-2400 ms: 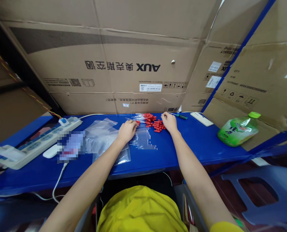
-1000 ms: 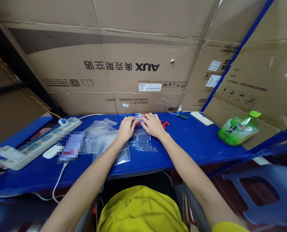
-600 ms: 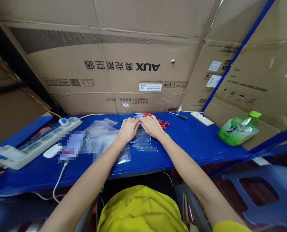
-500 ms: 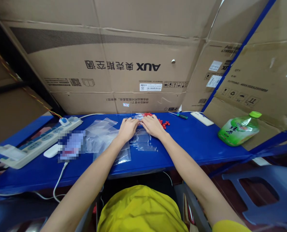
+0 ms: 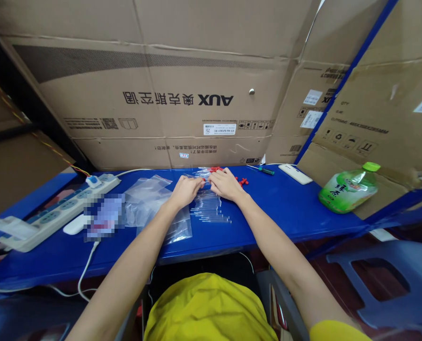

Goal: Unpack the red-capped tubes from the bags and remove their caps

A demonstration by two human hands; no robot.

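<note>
My left hand (image 5: 187,190) is closed in a pinch, with a small red rubber bulb (image 5: 203,179) showing at its fingertips. Close beside it, my right hand (image 5: 226,184) has its fingers curled together; what they hold, if anything, is hidden. Thin clear tubes (image 5: 208,208) lie in a row below the hands. Behind the fingers is a pile of clear tubes with red bulbs on their ends, like droppers (image 5: 204,171). More loose red bulbs (image 5: 244,181) lie just right of my right hand.
Clear plastic bags (image 5: 145,201) lie left of my left hand, partly under the forearm. Further left are a white power strip (image 5: 67,204) and a cable. A green screwdriver (image 5: 267,171), a white phone (image 5: 295,174) and a green tea bottle (image 5: 349,192) are on the right. Cardboard (image 5: 182,61) walls the back.
My hands have drawn slightly apart at the fingertips, and a red bulb now shows at the left fingers. The view has shifted a little.
</note>
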